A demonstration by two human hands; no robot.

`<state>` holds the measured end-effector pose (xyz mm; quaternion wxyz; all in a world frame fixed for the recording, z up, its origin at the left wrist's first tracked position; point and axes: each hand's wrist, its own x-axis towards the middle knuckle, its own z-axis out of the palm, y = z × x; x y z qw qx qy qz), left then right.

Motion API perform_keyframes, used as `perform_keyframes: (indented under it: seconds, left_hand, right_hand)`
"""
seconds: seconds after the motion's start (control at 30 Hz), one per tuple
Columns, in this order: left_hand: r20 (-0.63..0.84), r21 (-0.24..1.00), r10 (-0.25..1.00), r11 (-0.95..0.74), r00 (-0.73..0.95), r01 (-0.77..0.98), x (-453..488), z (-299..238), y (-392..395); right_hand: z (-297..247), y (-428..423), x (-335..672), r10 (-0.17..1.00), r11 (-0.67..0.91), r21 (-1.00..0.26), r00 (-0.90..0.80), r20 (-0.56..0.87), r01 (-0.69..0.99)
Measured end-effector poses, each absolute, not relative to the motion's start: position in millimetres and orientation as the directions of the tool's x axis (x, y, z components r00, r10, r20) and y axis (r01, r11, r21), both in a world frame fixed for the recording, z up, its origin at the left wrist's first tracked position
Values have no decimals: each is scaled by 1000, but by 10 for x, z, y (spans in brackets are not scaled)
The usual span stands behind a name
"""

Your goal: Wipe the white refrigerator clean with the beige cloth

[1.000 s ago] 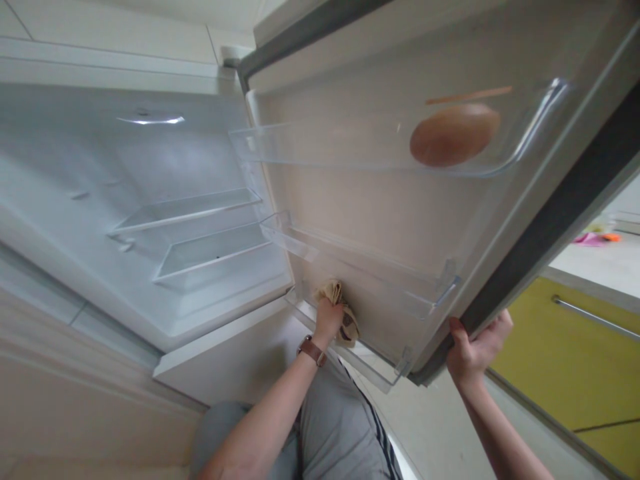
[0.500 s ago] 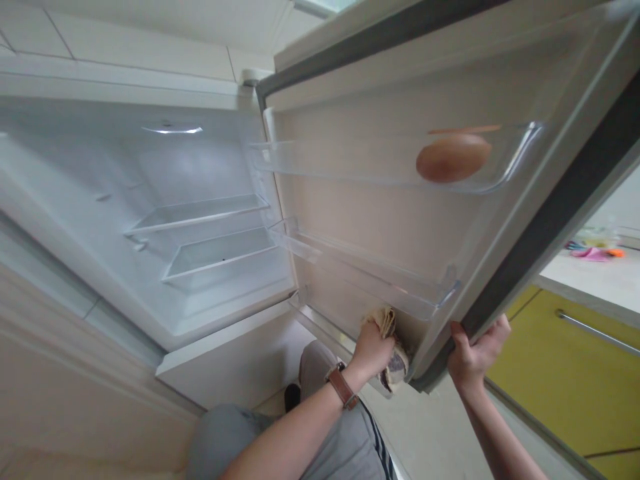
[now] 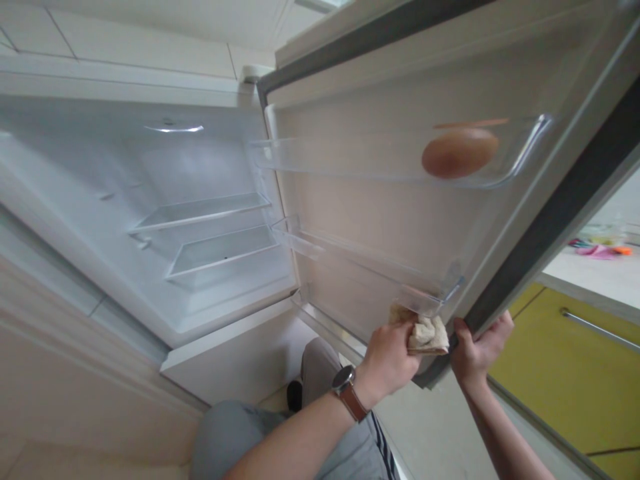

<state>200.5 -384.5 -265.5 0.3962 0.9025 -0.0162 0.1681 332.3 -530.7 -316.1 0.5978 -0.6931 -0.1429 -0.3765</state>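
Observation:
My left hand (image 3: 390, 357), with a brown-strapped watch (image 3: 345, 383) on its wrist, is closed around a folded beige cloth (image 3: 427, 335). The cloth is at the lower outer corner of the open fridge door (image 3: 370, 200), by the end of the clear middle door shelf (image 3: 360, 257). My right hand (image 3: 477, 350) grips the door's outer edge at the dark gasket (image 3: 530, 253), thumb on the inner side. In the clear upper door shelf (image 3: 350, 160) lies a brown egg (image 3: 459, 153).
The fridge interior (image 3: 195, 160) on the left holds glass shelves (image 3: 225, 252) under a lit lamp (image 3: 175, 129). To the right are a yellow cabinet (image 3: 590, 373) and a counter (image 3: 595, 280) with a pink item (image 3: 597, 252). My bent knee (image 3: 225, 433) is below.
My left hand has moved the cloth up and right, from the lowest door shelf to the door's outer corner. My right hand keeps its grip on the door.

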Motion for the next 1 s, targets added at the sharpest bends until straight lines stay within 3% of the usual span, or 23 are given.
perform_keyframes:
  seconds: [0.4, 0.77, 1.0]
  left_hand:
    - [368, 461, 47, -877, 929, -139, 1974, -2862, -3686]
    - [379, 553, 193, -831, 905, -55, 2010, -3037, -3135]
    - [303, 594, 376, -793, 876, 135, 2037, -3189, -2730]
  right_hand:
    - [-3122, -5297, 3349, -237, -201, -713, 673, 701, 672]
    - [-3086, -5288, 3341, -235, -170, -705, 667, 707, 688]
    - [-3074, -5285, 3331, -245, -186, -720, 678, 693, 668]
